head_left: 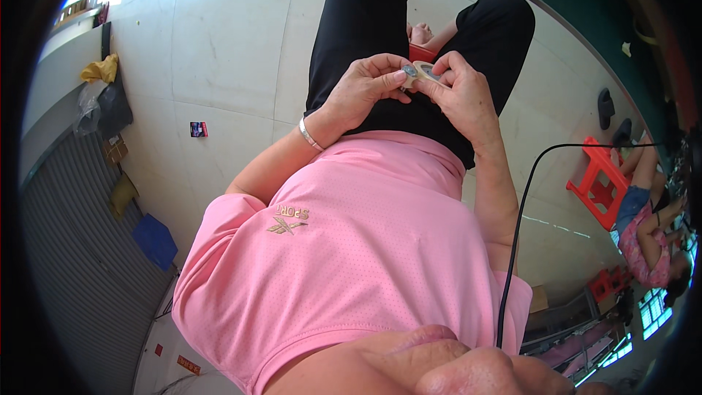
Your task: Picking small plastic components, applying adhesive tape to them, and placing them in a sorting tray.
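Both of my hands meet above my lap, over black trousers. My left hand is closed, with thumb and forefinger pinching a small shiny grey-green piece; its kind is too small to tell. My right hand is closed round a small cream-coloured, ring-like object with a greyish middle. It looks like a little roll of tape, though I cannot be sure. The two objects lie close together between the fingertips, and I cannot tell whether they are joined.
A black cable hangs at the right. Beyond it, a person sits near a red plastic stool, with dark slippers on the tiled floor. Bags, a blue box and a small dark packet lie left.
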{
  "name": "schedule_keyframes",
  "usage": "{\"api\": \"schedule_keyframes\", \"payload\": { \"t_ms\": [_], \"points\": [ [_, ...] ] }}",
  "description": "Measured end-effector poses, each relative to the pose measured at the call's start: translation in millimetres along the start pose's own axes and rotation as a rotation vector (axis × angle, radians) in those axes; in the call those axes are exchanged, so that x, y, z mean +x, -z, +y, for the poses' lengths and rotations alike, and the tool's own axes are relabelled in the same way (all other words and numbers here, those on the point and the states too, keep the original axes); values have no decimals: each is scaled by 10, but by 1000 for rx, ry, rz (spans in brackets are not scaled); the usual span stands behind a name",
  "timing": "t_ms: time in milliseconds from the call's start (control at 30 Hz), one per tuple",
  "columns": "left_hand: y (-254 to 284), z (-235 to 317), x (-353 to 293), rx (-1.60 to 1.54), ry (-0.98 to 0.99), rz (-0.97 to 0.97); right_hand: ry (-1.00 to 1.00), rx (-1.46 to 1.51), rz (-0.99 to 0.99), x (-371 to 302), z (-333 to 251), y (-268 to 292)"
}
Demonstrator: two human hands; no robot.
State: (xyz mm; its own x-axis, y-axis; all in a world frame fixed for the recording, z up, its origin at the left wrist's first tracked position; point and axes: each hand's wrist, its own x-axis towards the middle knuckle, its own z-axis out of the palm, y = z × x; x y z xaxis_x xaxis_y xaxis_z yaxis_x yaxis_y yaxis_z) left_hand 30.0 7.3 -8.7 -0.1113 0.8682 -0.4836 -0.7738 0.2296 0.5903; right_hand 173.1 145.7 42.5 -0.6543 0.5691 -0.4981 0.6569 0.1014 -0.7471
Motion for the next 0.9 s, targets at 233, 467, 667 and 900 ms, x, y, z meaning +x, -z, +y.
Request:
{"api": "schedule_keyframes", "payload": {
  "t_ms": [233, 467, 667, 900],
  "points": [
    [9, -1, 6, -17, -10, 3, 7, -62, 42, -35, -123, 26],
    [-2, 25, 14, -32, -63, -25, 22, 15, 68, -12, -51, -31],
    [28, 43, -1, 128, -160, 58, -15, 158, 43, 32, -14, -48],
    [-76, 58, 11, 179, -162, 61, 0, 168, 72, 22, 35, -119]
  ]
}}
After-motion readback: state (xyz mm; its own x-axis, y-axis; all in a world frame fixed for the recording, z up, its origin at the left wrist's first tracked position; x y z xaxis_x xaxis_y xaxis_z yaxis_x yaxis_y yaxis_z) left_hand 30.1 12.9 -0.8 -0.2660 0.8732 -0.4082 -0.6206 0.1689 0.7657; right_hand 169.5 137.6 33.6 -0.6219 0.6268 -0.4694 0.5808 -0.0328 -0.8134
